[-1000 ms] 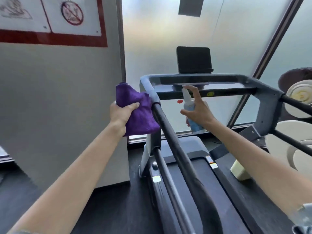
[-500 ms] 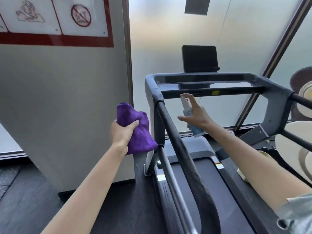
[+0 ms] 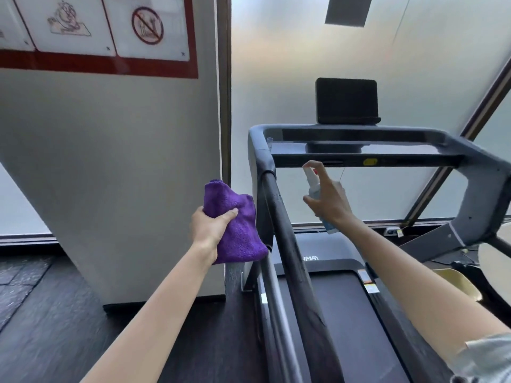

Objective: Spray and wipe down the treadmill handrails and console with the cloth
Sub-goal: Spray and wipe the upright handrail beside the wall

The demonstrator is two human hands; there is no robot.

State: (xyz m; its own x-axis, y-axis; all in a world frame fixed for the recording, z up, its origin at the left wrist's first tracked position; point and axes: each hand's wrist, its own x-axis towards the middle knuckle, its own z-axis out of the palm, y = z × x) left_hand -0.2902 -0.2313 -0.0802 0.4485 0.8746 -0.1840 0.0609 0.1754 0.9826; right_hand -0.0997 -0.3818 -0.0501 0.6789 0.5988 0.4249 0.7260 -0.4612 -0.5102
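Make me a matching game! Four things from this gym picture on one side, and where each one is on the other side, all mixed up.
Things:
1. purple cloth
2. spray bottle
3. black screen
4. yellow spot

Places:
A. on the console's front bar
B. gripped in the left hand
C. standing on top of the console
D. held in the right hand

Pairs: 1-B, 2-D, 3-C, 4-A

Soft daylight pours through the frosted window (image 3: 304, 78) at my twelve o'clock, leaving the console screen (image 3: 347, 100) a dark backlit shape. Edges bow from the wide lens; my forearms at six o'clock look soft.
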